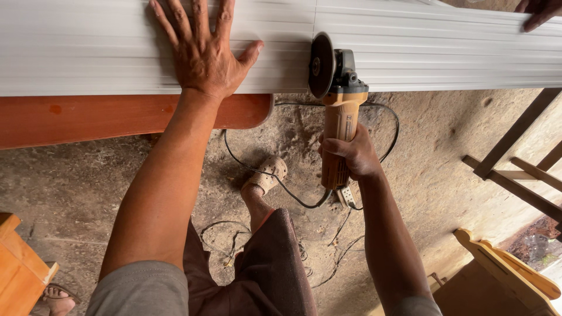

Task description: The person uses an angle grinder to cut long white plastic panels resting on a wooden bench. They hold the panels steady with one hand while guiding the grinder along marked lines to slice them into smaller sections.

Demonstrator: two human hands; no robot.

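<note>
A long white ribbed panel (410, 52) lies across the top of the head view, resting on a reddish wooden bench (88, 117). My left hand (202, 50) presses flat on the panel with fingers spread. My right hand (348, 155) grips the orange body of an angle grinder (339, 111). Its dark cutting disc (320, 64) stands upright at the panel's near edge, in line with a seam across the panel. Another person's fingers (538, 11) rest on the panel at the top right corner.
A black power cord (275, 175) loops over the dirt floor below the grinder. My sandalled foot (266, 175) stands under the bench end. Wooden furniture frames (515, 169) are at the right, an orange wooden piece (20, 269) at the lower left.
</note>
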